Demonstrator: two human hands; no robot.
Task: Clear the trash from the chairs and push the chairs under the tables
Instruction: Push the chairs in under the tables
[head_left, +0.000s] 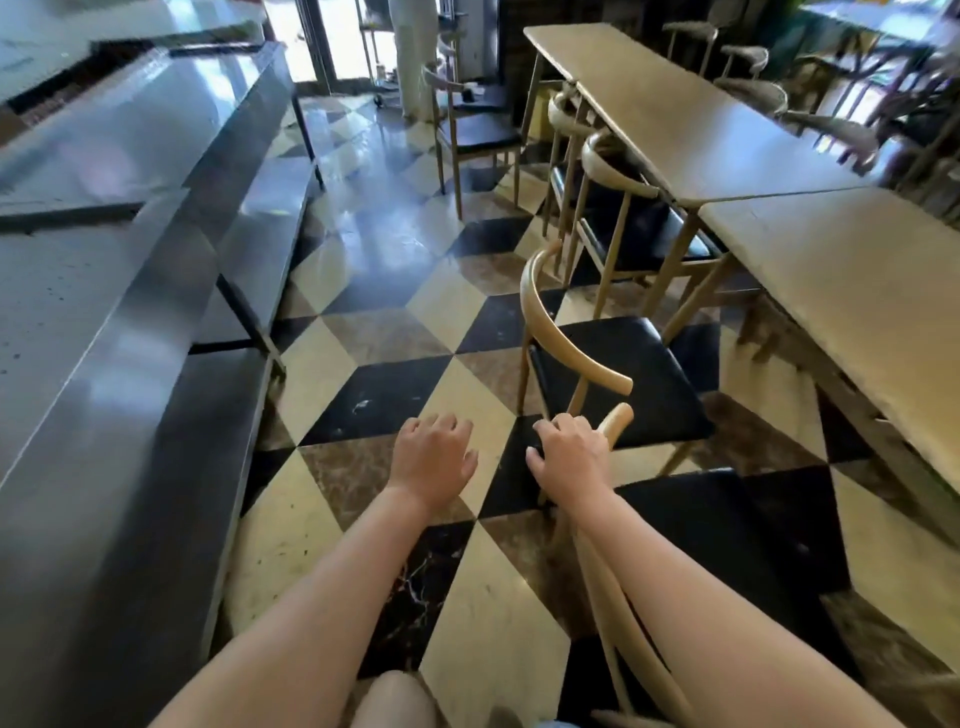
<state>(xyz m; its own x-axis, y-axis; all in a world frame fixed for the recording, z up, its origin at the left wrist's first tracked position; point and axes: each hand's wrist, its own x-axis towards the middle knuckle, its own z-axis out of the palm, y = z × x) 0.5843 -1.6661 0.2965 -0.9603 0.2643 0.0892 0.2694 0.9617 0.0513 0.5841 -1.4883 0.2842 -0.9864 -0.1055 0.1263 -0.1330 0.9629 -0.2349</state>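
Down at the near edge of the view, the right hand (569, 457) is wrapped over the curved wooden backrest of the nearest chair (691, 519), gripping its top rail close to the tip, while the left hand (434, 460) floats just beside it over the checkered floor (363, 338), fingers loosely spread and holding nothing. No trash shows on this dark seat, so the clearing part looks done here and the pushing step is on, I'd say. Next along, a second chair (623, 374) stands angled out from the pale table (857, 291), its black seat bare too and only partly under the edge. Sliding the held chair in calls for swinging it square to the table, with its backrest tip almost touching the second chair's. Beyond, two more chairs (618, 166) sit tucked against the far table (675, 104), and another (478, 130) stands alone.
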